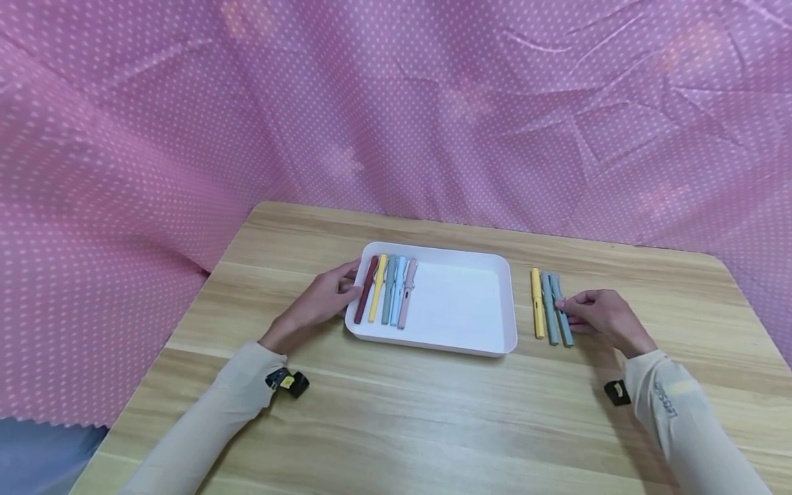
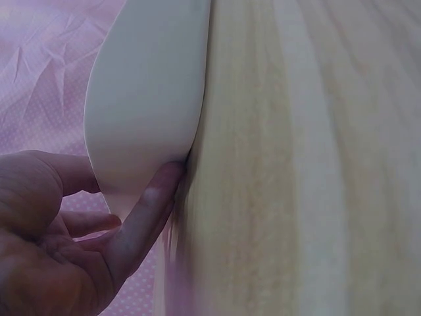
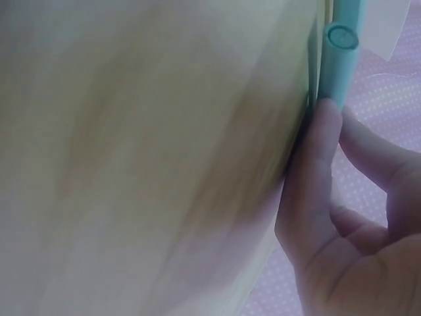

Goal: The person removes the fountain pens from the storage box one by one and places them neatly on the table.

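My left hand [image 1: 326,297] grips the left edge of a white tray [image 1: 433,346], with the thumb at the rim and fingers against the outer wall [image 2: 148,85]. Inside the tray, several capped pens lie side by side along its left: dark red [image 1: 366,290], yellow [image 1: 378,289], grey-green [image 1: 389,289], light blue [image 1: 399,291] and pink [image 1: 408,294]. Right of the tray, my right hand [image 1: 603,317] pinches a teal pen [image 3: 339,69] between thumb and fingers. Beside that pen lie another teal pen [image 1: 549,309] and a yellow pen [image 1: 537,304].
The wooden table [image 1: 433,419] extends around the tray on all sides. Behind it and along the left hangs a pink dotted cloth [image 1: 396,124]. Dark wrist straps sit at both sleeves.
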A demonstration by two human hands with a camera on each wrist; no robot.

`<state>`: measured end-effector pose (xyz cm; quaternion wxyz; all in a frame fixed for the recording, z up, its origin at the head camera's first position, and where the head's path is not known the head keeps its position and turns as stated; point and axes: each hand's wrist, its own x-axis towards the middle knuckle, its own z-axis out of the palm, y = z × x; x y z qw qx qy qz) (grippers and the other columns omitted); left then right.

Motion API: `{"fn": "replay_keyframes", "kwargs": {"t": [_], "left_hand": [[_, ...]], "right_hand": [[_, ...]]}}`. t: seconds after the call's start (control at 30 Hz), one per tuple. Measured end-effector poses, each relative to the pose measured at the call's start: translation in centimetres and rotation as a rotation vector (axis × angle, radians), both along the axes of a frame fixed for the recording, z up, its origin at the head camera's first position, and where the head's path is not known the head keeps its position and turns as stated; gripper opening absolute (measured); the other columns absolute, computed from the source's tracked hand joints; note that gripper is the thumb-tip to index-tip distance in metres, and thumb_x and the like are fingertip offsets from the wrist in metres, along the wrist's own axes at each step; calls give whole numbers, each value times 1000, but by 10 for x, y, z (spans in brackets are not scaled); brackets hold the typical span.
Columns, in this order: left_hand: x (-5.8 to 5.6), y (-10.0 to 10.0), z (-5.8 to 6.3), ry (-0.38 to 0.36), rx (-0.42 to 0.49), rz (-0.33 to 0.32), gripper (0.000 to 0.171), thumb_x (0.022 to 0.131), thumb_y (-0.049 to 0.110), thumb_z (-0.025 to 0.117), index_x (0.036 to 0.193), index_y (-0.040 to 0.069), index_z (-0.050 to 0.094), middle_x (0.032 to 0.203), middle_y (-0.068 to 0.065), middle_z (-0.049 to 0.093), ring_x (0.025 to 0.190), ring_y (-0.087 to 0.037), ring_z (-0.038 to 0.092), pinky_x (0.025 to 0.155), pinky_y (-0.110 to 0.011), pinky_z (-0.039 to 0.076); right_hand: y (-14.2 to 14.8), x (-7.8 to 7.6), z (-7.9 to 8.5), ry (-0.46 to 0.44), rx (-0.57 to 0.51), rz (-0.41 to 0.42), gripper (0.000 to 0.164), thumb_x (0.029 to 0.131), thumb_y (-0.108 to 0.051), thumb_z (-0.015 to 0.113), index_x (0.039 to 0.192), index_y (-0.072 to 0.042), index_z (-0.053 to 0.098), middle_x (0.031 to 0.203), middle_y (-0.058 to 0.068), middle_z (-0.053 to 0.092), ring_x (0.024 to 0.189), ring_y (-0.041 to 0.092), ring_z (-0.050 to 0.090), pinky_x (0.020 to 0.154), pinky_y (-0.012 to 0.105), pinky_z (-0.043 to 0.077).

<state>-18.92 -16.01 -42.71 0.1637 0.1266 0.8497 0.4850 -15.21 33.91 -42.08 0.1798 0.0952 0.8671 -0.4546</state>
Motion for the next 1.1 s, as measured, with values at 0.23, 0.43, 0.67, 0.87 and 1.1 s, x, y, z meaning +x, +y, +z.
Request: {"fn": "replay_keyframes", "kwargs": {"t": [0.23, 0.43, 0.67, 0.87, 1.1], "left_hand": [[0, -1, -1, 1, 14, -9, 65, 108, 9, 53, 165, 4, 23, 149, -26, 51, 125, -36, 63, 81, -34, 65], [-1, -1, -1, -5, 17, -6, 65, 108, 10, 53, 165, 6, 22, 149, -25, 50, 125, -36, 63, 81, -34, 65], [0, -1, 0, 1, 2, -7, 65, 108, 10, 53, 165, 5, 23, 149, -24, 51, 126, -35, 63, 84, -34, 64], [1, -1, 0, 0, -2, -9, 65, 108, 11, 53, 165, 5, 23, 150, -25, 50, 126, -36, 62, 84, -34, 64], [0, -1, 0, -11, 18, -10, 66, 108, 10, 53, 166, 6, 22, 152, -25, 47, 128, -38, 60, 79, -34, 65]], "right_hand": [[1, 0, 2, -22, 24, 9, 48, 105, -31, 65, 123, 14, 61, 98, 3, 75, 83, 10, 73, 77, 28, 64], [3, 1, 4, -43, 36, 15, 54, 105, -34, 63, 127, 15, 58, 98, 4, 74, 84, 10, 72, 78, 28, 64], [7, 3, 7, -56, -4, 44, 56, 107, -31, 61, 131, 18, 55, 101, 6, 75, 88, 11, 73, 81, 29, 64], [14, 6, 18, -19, 3, 68, 56, 110, -30, 54, 135, 20, 51, 114, 18, 73, 94, 13, 71, 85, 30, 63], [17, 5, 29, 20, -2, 96, 62, 112, -32, 48, 142, 21, 43, 128, 31, 65, 103, 21, 72, 87, 32, 63]]}}
